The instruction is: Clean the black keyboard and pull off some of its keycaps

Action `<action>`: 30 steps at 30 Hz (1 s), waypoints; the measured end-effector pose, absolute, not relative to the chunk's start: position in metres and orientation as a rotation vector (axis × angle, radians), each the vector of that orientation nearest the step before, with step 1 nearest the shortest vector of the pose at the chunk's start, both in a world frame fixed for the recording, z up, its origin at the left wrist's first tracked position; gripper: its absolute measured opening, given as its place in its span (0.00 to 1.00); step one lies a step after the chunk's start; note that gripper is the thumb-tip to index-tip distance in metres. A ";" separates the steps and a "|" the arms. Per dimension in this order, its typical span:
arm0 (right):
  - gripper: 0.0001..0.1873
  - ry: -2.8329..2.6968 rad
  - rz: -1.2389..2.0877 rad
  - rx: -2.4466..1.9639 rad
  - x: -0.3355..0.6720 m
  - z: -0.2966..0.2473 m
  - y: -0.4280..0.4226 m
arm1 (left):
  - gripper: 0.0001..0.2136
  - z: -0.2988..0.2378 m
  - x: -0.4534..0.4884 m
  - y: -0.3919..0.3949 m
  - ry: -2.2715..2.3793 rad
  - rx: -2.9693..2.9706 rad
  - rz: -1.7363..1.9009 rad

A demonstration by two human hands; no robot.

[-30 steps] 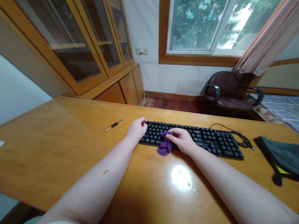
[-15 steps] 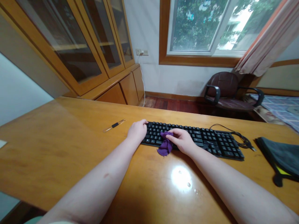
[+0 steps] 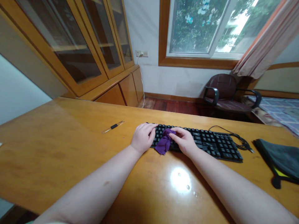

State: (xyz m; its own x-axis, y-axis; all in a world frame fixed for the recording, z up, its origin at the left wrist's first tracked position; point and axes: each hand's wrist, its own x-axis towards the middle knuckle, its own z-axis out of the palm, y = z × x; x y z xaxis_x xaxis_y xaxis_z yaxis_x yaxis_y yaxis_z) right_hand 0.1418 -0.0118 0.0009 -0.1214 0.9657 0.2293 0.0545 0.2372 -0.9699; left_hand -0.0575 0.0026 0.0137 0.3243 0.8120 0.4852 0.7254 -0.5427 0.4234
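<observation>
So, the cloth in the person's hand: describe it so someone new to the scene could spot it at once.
On the wide wooden desk, find the black keyboard. Near its left end, beside the left hand, the right hand presses a small crumpled purple cloth onto the keys. It is the only purple thing; the dark fabric item at the desk's right edge lies untouched.

keyboard (image 3: 205, 141) left end under left hand (image 3: 143, 137), dark pouch (image 3: 279, 160) cropped right
</observation>
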 end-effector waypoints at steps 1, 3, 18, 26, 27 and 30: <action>0.12 -1.432 1.062 -1.010 0.142 0.002 -0.012 | 0.16 0.014 -0.054 -0.001 1.363 2.479 0.998; 0.10 -1.425 1.007 -0.980 0.144 0.003 -0.012 | 0.17 0.015 -0.049 -0.005 1.257 2.520 0.938; 0.06 -2.234 0.331 -0.894 0.144 0.005 -0.023 | 0.17 0.001 -0.041 -0.007 1.118 2.725 0.638; 0.07 -2.193 0.232 -0.893 0.139 0.006 -0.031 | 0.32 -0.004 -0.044 0.000 1.167 2.826 0.410; 0.08 -2.202 0.266 -0.906 0.138 0.008 -0.032 | 0.32 -0.004 -0.045 0.001 1.178 2.826 0.390; 0.10 -2.224 0.304 -0.968 0.142 0.018 -0.038 | 0.34 -0.004 -0.047 0.004 1.172 2.834 0.342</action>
